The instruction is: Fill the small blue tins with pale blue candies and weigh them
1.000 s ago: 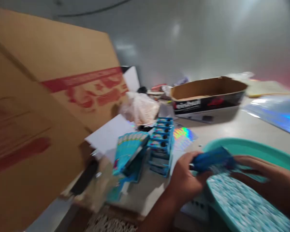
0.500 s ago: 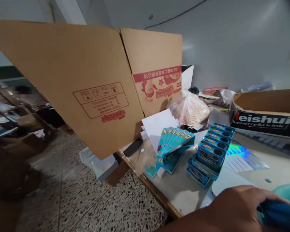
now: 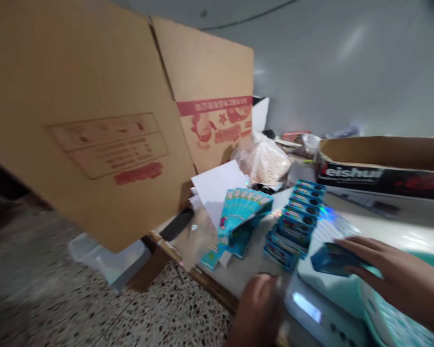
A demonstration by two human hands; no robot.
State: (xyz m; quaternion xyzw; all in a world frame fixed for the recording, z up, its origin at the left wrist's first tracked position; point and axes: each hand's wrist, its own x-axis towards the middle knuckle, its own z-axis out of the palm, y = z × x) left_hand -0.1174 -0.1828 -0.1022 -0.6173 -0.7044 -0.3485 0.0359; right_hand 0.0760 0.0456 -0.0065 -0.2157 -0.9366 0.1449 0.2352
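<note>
My right hand (image 3: 390, 270) comes in from the right, fingers and thumb closed on a small blue packet (image 3: 331, 260). It holds the packet over the white plate of a digital scale (image 3: 305, 306) with a lit display. My left hand (image 3: 258, 306), smeared by motion, is at the table's front edge, left of the scale; its fingers look curled, but what they hold, if anything, is unclear. Beyond the scale stands a row of blue printed boxes (image 3: 300, 214). Left of these, a fan of flat blue cartons (image 3: 244, 209) lies on others.
A large cardboard box (image 3: 210, 67) rises at the left. Behind the cartons sits a knotted plastic bag (image 3: 265, 159). A black-printed open box (image 3: 350, 176) stands at the back right, and a teal basket (image 3: 374, 313) with small packets is beside the scale.
My left hand has moved left from the teal basket, off the blue thing it held. My right hand has come into view with the blue packet. The view has turned right, showing the scale's display.
</note>
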